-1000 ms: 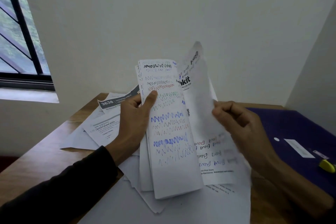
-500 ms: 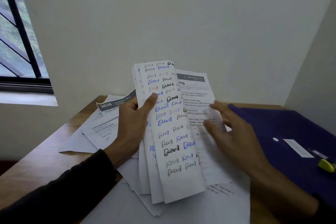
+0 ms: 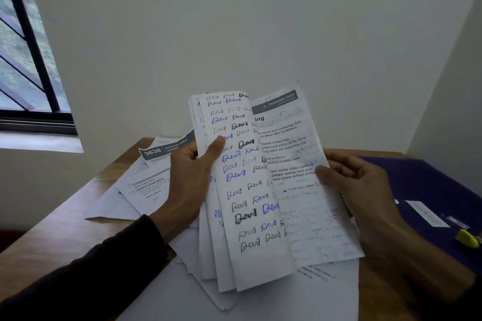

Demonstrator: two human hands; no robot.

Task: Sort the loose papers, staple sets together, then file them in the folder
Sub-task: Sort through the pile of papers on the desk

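My left hand [image 3: 191,177] grips a bent stack of papers [image 3: 245,190] upright above the table, thumb pressed on the front sheet, which is covered in handwritten scribbles. My right hand [image 3: 362,190] pinches the right edge of a printed sheet [image 3: 294,159] with a dark header, fanned out behind the scribbled one. A dark blue folder [image 3: 427,182] lies flat on the table to the right. More loose papers [image 3: 146,185] lie spread on the table under and to the left of the held stack. No stapler is visible.
The wooden table [image 3: 65,221] stands in a corner between white walls, with a barred window [image 3: 26,60] at the left. A yellow object [image 3: 468,238] rests on the folder near the right edge. A label is stuck on the folder's cover.
My right hand flipped one scribbled sheet over onto the left-hand stack, then reached out open and now pinches the edge of the printed sheet behind. My left hand kept its grip.
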